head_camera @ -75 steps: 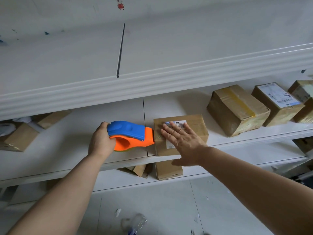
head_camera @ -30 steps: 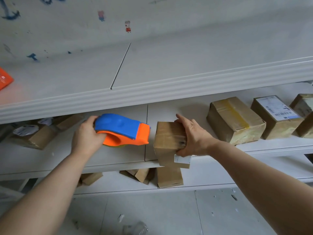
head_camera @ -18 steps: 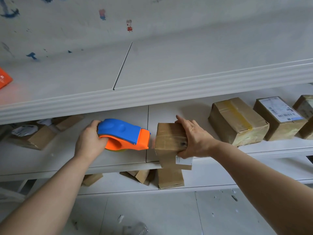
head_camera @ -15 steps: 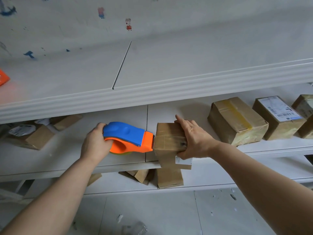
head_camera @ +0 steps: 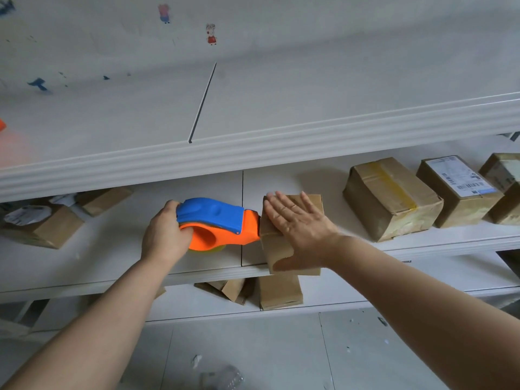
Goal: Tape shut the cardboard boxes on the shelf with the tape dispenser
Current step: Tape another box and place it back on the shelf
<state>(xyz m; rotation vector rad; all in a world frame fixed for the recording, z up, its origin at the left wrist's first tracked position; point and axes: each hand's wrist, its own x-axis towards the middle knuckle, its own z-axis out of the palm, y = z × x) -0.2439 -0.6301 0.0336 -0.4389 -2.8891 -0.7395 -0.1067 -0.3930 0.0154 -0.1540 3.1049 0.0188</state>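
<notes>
Left hand (head_camera: 164,240): fingers curled round the handle loop of the tape dispenser (head_camera: 216,220), which is gripped firmly. Blue top and orange body are seen, with a bit of yellowish roll showing under the body.

Right hand (head_camera: 298,229): opened flat, fingers straight and slightly spread, palm pressed on the top of the small cardboard box (head_camera: 274,249). The thumb is laid down over the box's front face. Nothing is grasped by it.

The dispenser's orange nose is held against the upper left edge of the box, touching it. The dispenser is carried just over the middle shelf (head_camera: 112,277), across the seam between the two shelf panels. Whether its underside rests on the shelf cannot be told.

The box is set at the shelf's front edge, right of the seam. Its front face is level with or slightly past the lip; which one cannot be told.

Room: bare shelf is seen left of the dispenser as far as the open boxes (head_camera: 42,226) near the left end. Bare shelf is also seen behind the held box. To the right, a gap is left before the box with yellow tape (head_camera: 391,198). The labelled box (head_camera: 458,190) is set just beside that one, and another box (head_camera: 503,187) is cut by the frame's right edge. Overhead room is bounded by the upper shelf lip (head_camera: 253,147). More boxes (head_camera: 280,291) are stored on the lower shelf, directly under the held box.
</notes>
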